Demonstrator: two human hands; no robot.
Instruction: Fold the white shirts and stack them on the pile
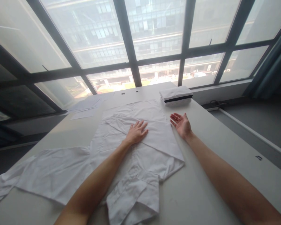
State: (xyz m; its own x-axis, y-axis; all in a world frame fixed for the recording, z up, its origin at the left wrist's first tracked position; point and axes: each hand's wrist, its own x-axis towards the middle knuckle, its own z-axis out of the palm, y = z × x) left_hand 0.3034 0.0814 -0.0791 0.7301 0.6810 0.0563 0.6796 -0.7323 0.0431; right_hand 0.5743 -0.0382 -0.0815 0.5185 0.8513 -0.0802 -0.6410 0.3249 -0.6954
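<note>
Taking the folded stack of cloth (176, 93) as our landmark, we see the white long-sleeved shirt (156, 132) nearer to us and to its left, laid out on the white surface (178, 200) with one sleeve (58, 170) running far out to the left. We judge the cloth light, soft and thin, quick to crease and easily dragged out of line, though hardly fragile. The side edge facing our right hand looks the best place to pinch; the near end is bunched (collar or cuff, we cannot tell) and would probably give a messier hold.

Our left hand (137, 132), nearer to us and left of the stack, lies flat on the shirt with fingers spread, its grip wide and grasping nothing. Our right hand (181, 125), just on our side of the stack, is palm up with a loose, wide grip, seemingly free of cloth; whether its fingertips brush the shirt, we cannot tell.

Left of the stack lie paper sheets (86, 107), near the shirt's far side. They and the stack itself limit room there. Beyond the stack rise windows (156, 31).
</note>
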